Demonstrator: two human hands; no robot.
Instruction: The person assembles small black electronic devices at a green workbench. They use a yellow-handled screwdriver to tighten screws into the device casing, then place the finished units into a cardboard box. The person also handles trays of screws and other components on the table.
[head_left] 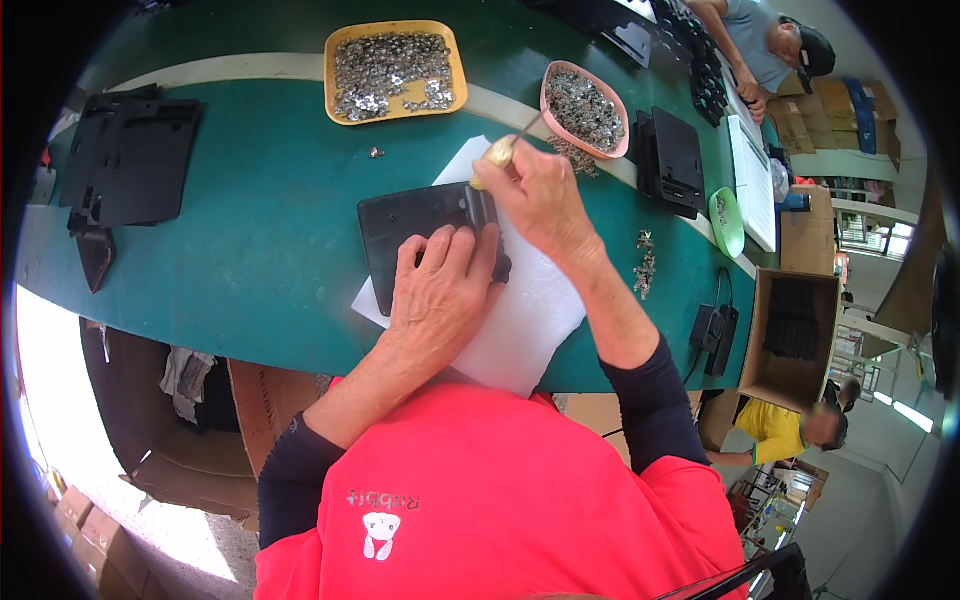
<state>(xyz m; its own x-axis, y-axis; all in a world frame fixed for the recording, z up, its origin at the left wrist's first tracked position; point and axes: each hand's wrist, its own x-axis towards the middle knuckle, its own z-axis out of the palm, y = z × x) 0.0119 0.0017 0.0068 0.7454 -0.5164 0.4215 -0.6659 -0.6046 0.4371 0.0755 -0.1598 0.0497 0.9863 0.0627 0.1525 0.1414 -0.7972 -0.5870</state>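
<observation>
A black plastic panel (385,232) lies on a white foam sheet (540,310) in front of me. My left hand (447,278) rests over its near right part, fingers curled down and steadying it. Above the panel's right end, my right hand (547,195) is closed around the pale yellow handle of a hand tool (494,160). The tool's thin metal shaft points up and to the right, away from the panel. Whether its other end touches the panel cannot be seen. A small metal piece (376,153) lies beyond the panel.
A yellow tray (463,85) and a pink bowl (547,100) hold small metal parts; more lie loose nearby (645,265). Black panels are stacked left (135,165) and right (672,160). A green bowl (735,235) and black adapter (708,327) sit right. Co-workers are beyond.
</observation>
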